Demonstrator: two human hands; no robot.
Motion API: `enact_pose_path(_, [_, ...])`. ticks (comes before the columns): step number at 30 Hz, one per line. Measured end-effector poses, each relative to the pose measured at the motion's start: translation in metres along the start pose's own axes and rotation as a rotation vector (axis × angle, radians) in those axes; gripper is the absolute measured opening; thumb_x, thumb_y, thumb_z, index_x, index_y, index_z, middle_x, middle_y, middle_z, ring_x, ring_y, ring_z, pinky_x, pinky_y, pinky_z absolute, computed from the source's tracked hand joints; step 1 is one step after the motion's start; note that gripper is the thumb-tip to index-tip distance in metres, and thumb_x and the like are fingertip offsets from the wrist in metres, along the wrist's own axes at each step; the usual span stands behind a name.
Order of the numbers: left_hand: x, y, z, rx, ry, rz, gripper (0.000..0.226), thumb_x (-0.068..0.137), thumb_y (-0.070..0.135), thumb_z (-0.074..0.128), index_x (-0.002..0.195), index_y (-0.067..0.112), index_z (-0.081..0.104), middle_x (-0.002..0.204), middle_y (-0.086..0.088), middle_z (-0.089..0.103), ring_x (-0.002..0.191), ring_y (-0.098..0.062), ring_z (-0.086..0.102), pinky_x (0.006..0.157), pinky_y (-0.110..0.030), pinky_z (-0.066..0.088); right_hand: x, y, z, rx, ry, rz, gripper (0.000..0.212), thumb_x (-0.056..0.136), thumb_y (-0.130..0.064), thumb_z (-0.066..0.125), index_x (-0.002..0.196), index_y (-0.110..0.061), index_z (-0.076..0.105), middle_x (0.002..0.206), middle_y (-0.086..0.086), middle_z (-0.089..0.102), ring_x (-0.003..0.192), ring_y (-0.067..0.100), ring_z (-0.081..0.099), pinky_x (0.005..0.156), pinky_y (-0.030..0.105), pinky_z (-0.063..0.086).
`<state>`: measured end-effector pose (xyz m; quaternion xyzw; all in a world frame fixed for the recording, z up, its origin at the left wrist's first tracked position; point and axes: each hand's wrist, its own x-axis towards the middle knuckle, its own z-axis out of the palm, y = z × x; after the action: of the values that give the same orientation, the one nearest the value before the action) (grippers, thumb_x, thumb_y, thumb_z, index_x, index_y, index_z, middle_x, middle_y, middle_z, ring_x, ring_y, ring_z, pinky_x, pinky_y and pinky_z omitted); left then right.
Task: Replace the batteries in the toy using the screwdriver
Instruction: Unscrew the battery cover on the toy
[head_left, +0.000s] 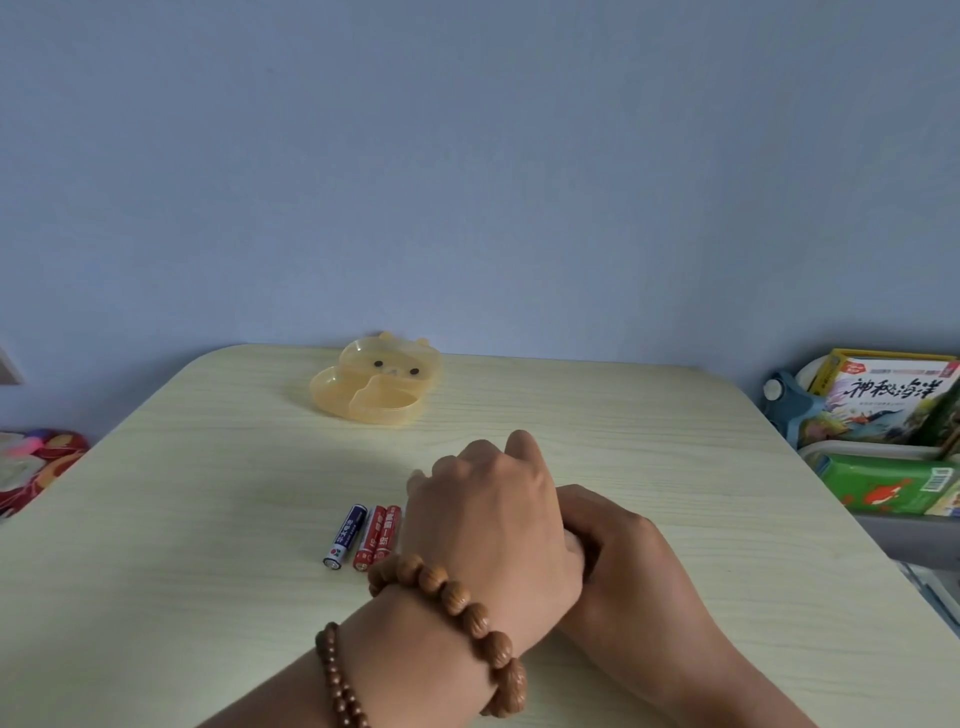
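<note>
Head view: hands are meeting low over the table (156, 519).
Left hand (488, 519): wearing bead bracelets (467, 613), lying over the right, fingers curling down; grip cannot be told.
Right hand (618, 545): curling under the left; contents hidden.
Batteries (363, 535): one blue, two red, lying side by side, just left of the left hand.
Bear tray (374, 384): sitting at the far edge.

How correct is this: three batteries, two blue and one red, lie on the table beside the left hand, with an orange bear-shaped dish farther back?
Not quite. The colours are swapped: the head view shows one blue battery and two red batteries. The rest holds: they lie on the table beside the left hand, the orange bear-shaped dish farther back.
</note>
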<state>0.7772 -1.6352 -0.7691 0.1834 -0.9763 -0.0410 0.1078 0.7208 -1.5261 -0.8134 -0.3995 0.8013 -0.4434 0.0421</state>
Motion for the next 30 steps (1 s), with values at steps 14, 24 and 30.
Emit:
enact_pose_path(14, [-0.011,-0.029,0.000,-0.051,0.021,0.172,0.015,0.092,0.034,0.033,0.087,0.022,0.026,0.079,0.001,0.044,0.068,-0.022,0.044,0.059,-0.031,0.035,-0.003,-0.007,0.000,0.126,-0.049,0.009,0.042,0.074,-0.011,0.079,0.104,-0.039,0.072,0.086,-0.002,0.065,0.064,0.006,0.052,0.062,0.035,0.048])
enact_pose_path(24, [-0.010,-0.033,-0.003,-0.105,0.018,0.205,0.021,0.082,0.040,0.019,0.090,0.024,0.030,0.079,0.007,0.049,0.062,-0.012,0.041,0.052,-0.026,0.031,-0.004,-0.002,0.000,0.109,-0.033,0.030,0.041,0.073,-0.013,0.081,0.105,-0.037,0.074,0.085,-0.004,0.066,0.068,0.008,0.055,0.059,0.023,0.047])
enact_pose_path(30, [-0.014,-0.063,-0.007,-0.199,-0.215,0.302,0.048,0.087,0.063,0.053,0.118,0.032,0.034,0.137,0.012,0.050,0.122,-0.010,0.054,0.098,-0.033,0.047,-0.005,0.002,0.001,0.082,-0.017,0.050,0.050,0.068,-0.021,0.085,0.110,-0.044,0.071,0.089,-0.005,0.068,0.073,0.014,0.061,0.063,0.029,0.052])
